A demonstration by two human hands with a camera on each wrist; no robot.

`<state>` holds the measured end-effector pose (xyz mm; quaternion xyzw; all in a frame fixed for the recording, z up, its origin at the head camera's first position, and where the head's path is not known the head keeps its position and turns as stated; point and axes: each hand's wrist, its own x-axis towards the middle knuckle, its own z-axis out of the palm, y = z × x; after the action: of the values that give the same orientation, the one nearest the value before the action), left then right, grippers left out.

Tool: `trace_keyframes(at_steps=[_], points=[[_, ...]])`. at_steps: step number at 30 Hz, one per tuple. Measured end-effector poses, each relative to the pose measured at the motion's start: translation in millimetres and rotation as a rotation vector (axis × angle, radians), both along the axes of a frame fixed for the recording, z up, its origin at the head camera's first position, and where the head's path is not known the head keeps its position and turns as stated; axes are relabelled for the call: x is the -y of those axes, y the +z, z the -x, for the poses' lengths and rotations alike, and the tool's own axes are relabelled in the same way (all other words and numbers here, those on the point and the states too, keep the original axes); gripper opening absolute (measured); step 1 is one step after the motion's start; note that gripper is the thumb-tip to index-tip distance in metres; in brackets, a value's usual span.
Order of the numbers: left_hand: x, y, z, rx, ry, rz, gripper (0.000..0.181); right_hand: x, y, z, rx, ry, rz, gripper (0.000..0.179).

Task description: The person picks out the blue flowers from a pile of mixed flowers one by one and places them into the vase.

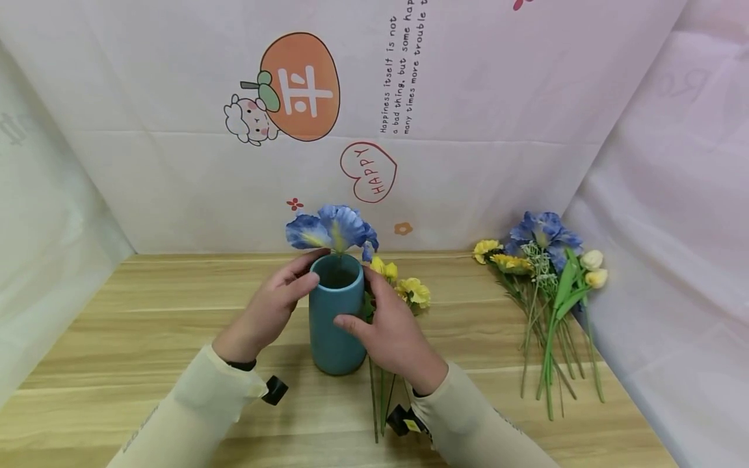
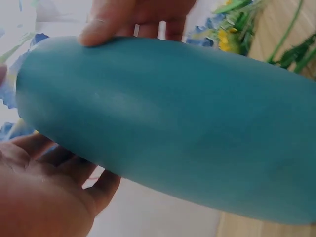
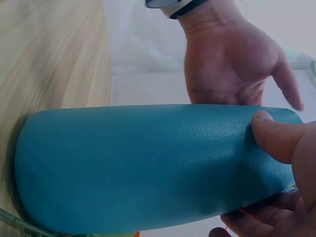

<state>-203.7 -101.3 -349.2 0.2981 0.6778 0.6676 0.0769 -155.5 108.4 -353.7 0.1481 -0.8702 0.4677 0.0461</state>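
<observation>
A tall teal vase (image 1: 335, 328) stands upright on the table between both hands. One blue iris (image 1: 339, 227) rises above its mouth, partly behind the rim. My right hand (image 1: 393, 328) holds the vase's right side, its thumb on the front and its fingers reaching behind. At the upper left is my left hand (image 1: 275, 305), fingers extended loosely behind the vase and thumb near the rim. In the right wrist view, the left palm (image 3: 229, 61) faces the vase with the thumb spread away. The vase hides some left fingertips.
Yellow flowers (image 1: 413, 292) with long stems lie right of the vase, partly under the right hand. Farther right lies a bunch with blue irises (image 1: 544, 234), white tulips (image 1: 592, 260) and yellow blooms (image 1: 512, 264). A printed white cloth (image 1: 468, 162) hangs behind the wooden table (image 1: 175, 312).
</observation>
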Motion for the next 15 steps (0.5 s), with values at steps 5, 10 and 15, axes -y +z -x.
trace_keyframes(at_steps=[5,10,15], points=[[2.0,-14.1,-0.2,-0.08,-0.041,0.053,0.086,-0.4,-0.8,0.2,-0.009,0.011,-0.006,0.083],[-1.0,-22.4,-0.8,-0.123,0.051,0.145,0.079,-2.1,-0.8,0.6,-0.009,0.014,-0.035,0.082],[-1.2,-24.0,-1.7,-0.078,0.072,0.141,0.074,-9.5,-0.7,-2.1,0.041,0.02,-0.069,0.083]])
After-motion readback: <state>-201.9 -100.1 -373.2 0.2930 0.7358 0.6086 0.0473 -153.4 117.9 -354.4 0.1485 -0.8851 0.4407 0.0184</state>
